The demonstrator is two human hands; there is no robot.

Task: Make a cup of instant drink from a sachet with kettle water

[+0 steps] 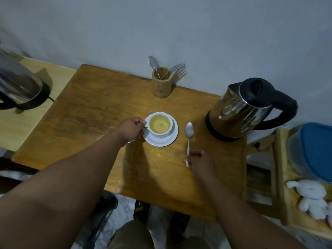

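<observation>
both forearms are bare up to the edge of the picture, with no sleeve on either. the left hand (132,129) and the right hand (201,161) wear no gloves, and no ring or watch can be made out; a pale thin streak by the left wrist is too small to tell. low in the picture the legs are clad in olive-brown cloth (133,236), shorts or trousers, it cannot be told which. the feet wear dark open sandals (142,210) with straps across the top.
</observation>
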